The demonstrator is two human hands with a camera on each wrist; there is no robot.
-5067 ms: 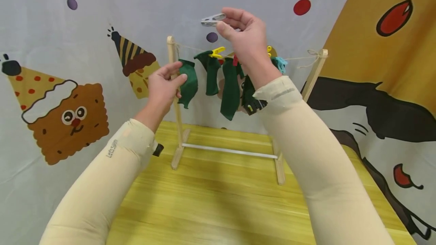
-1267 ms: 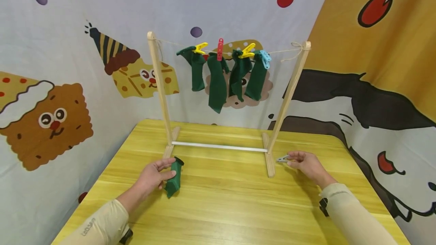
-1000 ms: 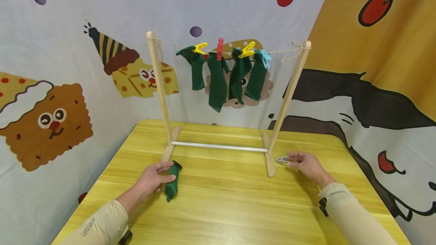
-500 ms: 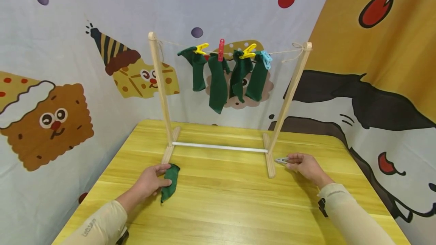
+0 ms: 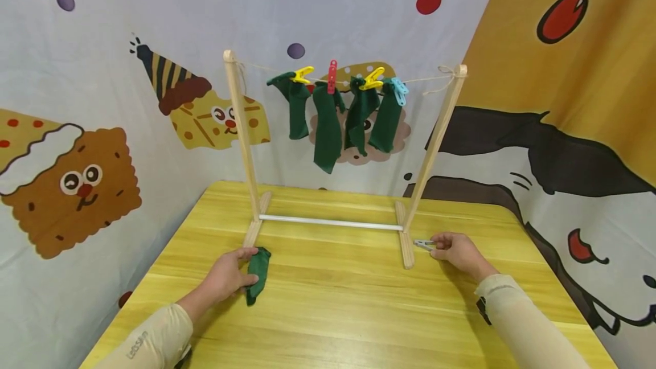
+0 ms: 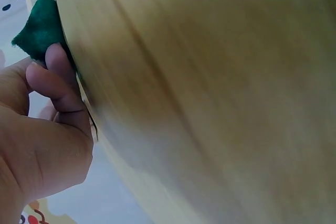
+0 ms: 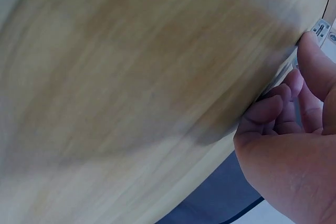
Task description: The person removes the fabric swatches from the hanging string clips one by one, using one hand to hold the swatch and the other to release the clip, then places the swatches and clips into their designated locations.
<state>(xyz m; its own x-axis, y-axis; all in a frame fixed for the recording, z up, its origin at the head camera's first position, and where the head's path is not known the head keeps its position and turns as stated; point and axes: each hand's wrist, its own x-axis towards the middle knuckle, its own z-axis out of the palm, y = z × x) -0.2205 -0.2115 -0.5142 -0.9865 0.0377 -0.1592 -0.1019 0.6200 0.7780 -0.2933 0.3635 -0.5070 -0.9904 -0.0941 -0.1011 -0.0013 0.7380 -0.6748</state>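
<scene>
L hand (image 5: 224, 275) pinches grn cloth (image 5: 259, 271); R hand (image 5: 458, 251) pinches gry peg (image 5: 423, 244) by 1 end

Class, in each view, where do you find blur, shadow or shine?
Head view: hanging cloths fairly crisp, pale sheen on the near part of the table; left wrist view: table blurred; right wrist view: table soft too, shadow on it beside the right hand.
</scene>
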